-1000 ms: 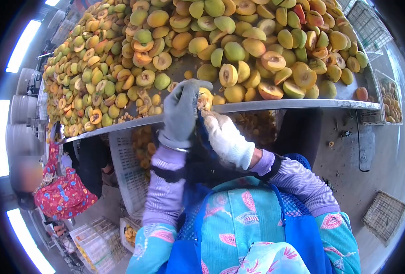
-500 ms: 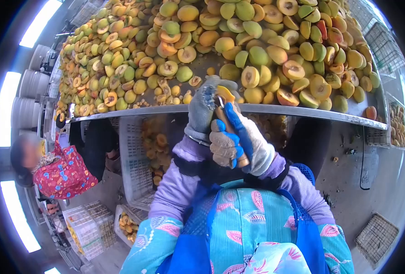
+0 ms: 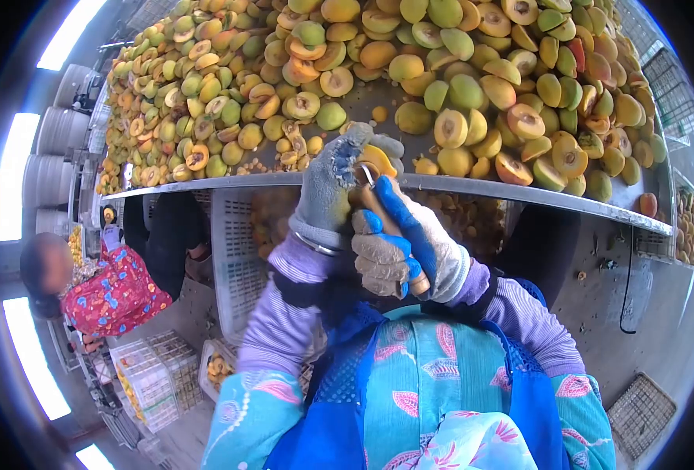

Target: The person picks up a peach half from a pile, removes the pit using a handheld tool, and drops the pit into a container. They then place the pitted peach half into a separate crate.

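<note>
My left hand (image 3: 331,176), in a worn grey glove, is closed around a yellow peach half (image 3: 380,160) at the table's near edge. My right hand (image 3: 421,243) wears a white glove with blue-coated fingers. It grips the wooden handle (image 3: 418,280) of a pitting knife, whose curved metal blade (image 3: 368,174) meets the peach half's edge. Beyond both hands, a heap of cut peaches (image 3: 457,86) covers much of the metal table (image 3: 363,102). The grey glove hides part of the held fruit.
The table's raised metal rim (image 3: 535,200) runs just past my wrists. Below it stands a white plastic crate (image 3: 237,258), with more fruit (image 3: 272,219) under the table. Another person in a red patterned garment (image 3: 116,294) is at the left. A basket (image 3: 641,413) lies on the floor at right.
Both hands have shifted slightly left, still holding the peach half and knife. The blade shows more plainly against the fruit. The camera view has shifted a little.
</note>
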A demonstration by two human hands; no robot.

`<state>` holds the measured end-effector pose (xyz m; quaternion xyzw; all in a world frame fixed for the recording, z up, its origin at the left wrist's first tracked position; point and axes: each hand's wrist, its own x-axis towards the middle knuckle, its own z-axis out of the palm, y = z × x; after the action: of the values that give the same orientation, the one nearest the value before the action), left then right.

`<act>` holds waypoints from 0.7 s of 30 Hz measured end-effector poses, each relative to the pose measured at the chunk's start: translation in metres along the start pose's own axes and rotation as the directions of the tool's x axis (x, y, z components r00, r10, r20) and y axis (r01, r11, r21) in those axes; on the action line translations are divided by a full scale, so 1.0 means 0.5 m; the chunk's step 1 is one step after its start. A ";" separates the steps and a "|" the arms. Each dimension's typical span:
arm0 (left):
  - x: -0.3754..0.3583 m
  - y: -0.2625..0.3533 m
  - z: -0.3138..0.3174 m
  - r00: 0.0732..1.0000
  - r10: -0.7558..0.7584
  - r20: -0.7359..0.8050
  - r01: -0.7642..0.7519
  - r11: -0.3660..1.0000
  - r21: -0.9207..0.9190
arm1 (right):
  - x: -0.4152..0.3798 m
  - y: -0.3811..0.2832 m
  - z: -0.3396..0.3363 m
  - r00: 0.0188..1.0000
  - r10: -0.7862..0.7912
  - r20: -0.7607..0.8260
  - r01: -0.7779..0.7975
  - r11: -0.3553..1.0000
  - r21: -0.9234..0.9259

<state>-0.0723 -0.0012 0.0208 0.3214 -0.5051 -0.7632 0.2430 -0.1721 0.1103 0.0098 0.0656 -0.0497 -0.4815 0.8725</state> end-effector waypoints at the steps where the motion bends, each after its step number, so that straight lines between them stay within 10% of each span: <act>1: -0.002 -0.014 -0.005 0.993 -0.019 -0.113 0.008 0.995 -0.098 | -0.001 0.004 -0.001 0.999 -0.008 -0.054 0.003 0.996 -0.087; 2: -0.005 -0.024 -0.010 0.973 -0.047 -0.224 0.002 0.980 -0.197 | 0.001 0.005 -0.005 0.994 -0.017 -0.109 -0.002 0.985 -0.175; 3: -0.038 0.001 -0.001 0.992 -0.041 -0.118 0.002 0.950 -0.313 | -0.009 0.001 0.057 0.905 -0.145 -0.399 -0.234 0.614 -0.754; 4: -0.068 0.010 0.029 0.979 0.022 -0.201 -0.092 0.933 -0.347 | -0.010 0.014 0.033 0.943 -0.154 -0.296 -0.159 0.574 -0.803; 5: -0.088 0.006 0.018 0.977 0.018 -0.213 -0.093 0.933 -0.348 | -0.018 0.015 0.032 0.944 -0.109 -0.310 -0.190 0.591 -0.784; 8: -0.122 0.020 -0.092 0.901 0.207 -0.381 0.098 0.759 0.644 | -0.081 -0.011 -0.035 0.986 0.059 -0.154 -0.126 0.871 -0.476; 9: -0.113 0.005 -0.186 0.843 0.245 -0.479 0.047 0.854 0.519 | -0.107 -0.019 -0.072 0.948 -0.060 -0.311 -0.076 0.910 -0.407; 10: -0.102 0.016 -0.247 0.837 0.183 -0.516 0.299 0.636 0.711 | -0.107 -0.019 -0.082 0.787 -0.373 -0.491 -0.070 0.737 -0.672; 11: -0.084 0.078 -0.207 0.906 0.243 -0.346 0.300 0.207 0.931 | -0.137 -0.030 -0.123 0.768 -0.226 -0.600 -0.136 0.857 -0.497; 12: -0.042 0.096 -0.205 0.862 0.373 -0.343 0.320 0.123 0.939 | -0.168 -0.039 -0.154 0.733 -0.064 -0.677 -0.190 0.936 -0.295; 14: 0.096 0.105 -0.224 0.758 0.573 -0.311 0.353 0.041 0.935 | -0.135 -0.009 -0.147 0.668 -0.271 -0.693 -0.120 0.880 -0.460; 15: 0.172 0.093 -0.235 0.709 0.644 -0.288 0.344 0.040 0.938 | -0.132 -0.010 -0.173 0.742 -0.591 -0.318 -0.206 0.250 -0.946; 16: 0.218 0.076 -0.243 0.721 0.642 -0.260 0.292 0.059 0.955 | -0.130 -0.019 -0.180 0.837 -0.529 0.141 -0.206 -0.544 -0.813; 19: 0.285 0.087 -0.292 0.958 0.238 -0.162 0.147 0.078 0.986 | -0.090 -0.016 -0.055 0.648 -0.522 -0.555 -0.245 0.547 -0.800; 21: 0.246 0.094 -0.293 0.960 0.139 -0.241 0.226 0.119 0.967 | -0.072 -0.027 -0.046 0.622 -0.664 -0.414 -0.212 0.366 -0.906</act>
<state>-0.0453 -0.1941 -0.0069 0.5174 -0.8344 -0.1894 0.0125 -0.1992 0.1352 -0.0161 -0.2215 0.5885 -0.4840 0.6086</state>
